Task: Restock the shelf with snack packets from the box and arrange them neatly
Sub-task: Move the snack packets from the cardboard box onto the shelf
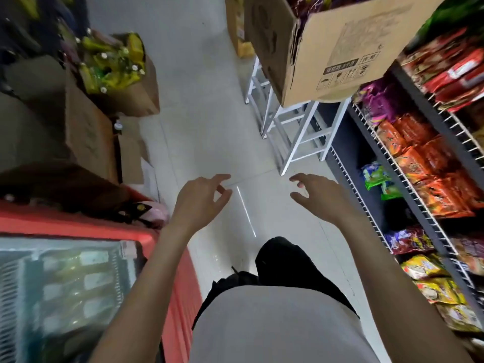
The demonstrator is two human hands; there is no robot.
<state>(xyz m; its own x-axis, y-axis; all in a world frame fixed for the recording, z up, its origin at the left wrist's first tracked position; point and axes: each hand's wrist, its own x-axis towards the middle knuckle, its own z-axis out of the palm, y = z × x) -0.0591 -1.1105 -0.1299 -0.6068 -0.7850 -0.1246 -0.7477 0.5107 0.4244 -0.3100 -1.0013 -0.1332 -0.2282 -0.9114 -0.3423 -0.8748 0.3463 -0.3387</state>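
Wire-fronted shelf [408, 179] stacked with snack packets [424, 158], cardboard box [327, 48] on white stool [296, 132], pale floor [204, 113]

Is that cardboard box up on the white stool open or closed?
Open. The cardboard box on the white stool has its top uncovered, and purple snack packets show inside.

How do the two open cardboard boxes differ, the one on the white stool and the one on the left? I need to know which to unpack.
The box on the stool stands raised on a white stool beside the shelf; the left box sits lower, on other cartons. The box on the stool shows dark purple and red packets; the left box holds yellow-green packs with white caps. Both are brown cardboard, open on top, and neither of the hands touches them.
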